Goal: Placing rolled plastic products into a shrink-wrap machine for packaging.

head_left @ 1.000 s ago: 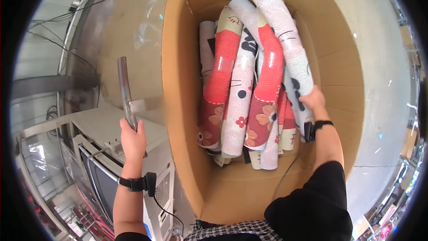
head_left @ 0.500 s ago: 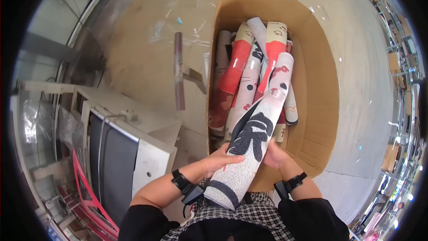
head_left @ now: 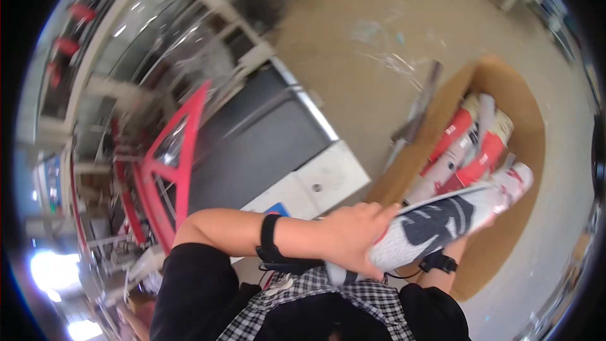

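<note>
Item held: one long roll [head_left: 451, 224] of wrapped sheet material, white-grey with a large dark blue-black figure and a touch of red at its far end — lying nearly level across the lower right of the head view, close to the person's chest, its far end reaching out over the open cardboard box [head_left: 530, 126]. Left hand [head_left: 353, 237]: closed over the near end of the roll, fingers curled on top, a black band on the wrist behind it. Right hand [head_left: 470, 240]: almost wholly hidden beneath the roll, only the wrist with a black band showing; it seems to bear the roll from below, though whether its fingers are closed cannot be told. Box contents: several more rolls [head_left: 464, 148], red-and-white and cream, lying side by side lengthwise against the box's near wall. Beside the box: a long grey strip-like piece [head_left: 420, 110] standing at the box's left edge, blurred, its kind not clear. Surroundings: a tan concrete floor [head_left: 353, 44] with pale scuffs; a grey-and-white machine cabinet [head_left: 297, 151] just left of the box; a red metal frame [head_left: 170, 158] further left — all smeared by motion. Clothing: black sleeves, black-and-white checked garment at the lower edge.
</note>
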Motion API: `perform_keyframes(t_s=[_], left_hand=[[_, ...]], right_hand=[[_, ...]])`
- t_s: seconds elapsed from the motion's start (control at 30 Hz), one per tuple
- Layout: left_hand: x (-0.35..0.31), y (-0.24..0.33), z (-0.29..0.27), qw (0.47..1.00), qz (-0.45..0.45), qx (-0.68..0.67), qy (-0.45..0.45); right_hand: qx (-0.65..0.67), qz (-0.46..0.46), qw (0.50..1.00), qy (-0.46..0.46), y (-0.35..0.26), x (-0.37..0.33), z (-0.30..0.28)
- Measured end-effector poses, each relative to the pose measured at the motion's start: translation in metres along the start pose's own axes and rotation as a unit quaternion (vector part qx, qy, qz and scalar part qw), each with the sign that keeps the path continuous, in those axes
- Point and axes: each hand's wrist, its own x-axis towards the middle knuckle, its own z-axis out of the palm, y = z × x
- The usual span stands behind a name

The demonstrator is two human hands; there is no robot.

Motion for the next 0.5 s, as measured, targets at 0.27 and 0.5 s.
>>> perform_keyframes(t_s=[0.27, 0.5], left_hand=[[-0.077, -0.065, -0.074, 0.957, -0.041, 0.075, 0.277], [-0.113, -0.182, -0.144, 0.927, -0.014, 0.084, 0.366]], right_hand=[[0.072, -0.067, 0.995, 0.015, -0.084, -0.063, 0.2], [0.084, 0.021, 0.984, -0.154, -0.097, 0.073, 0.228]])
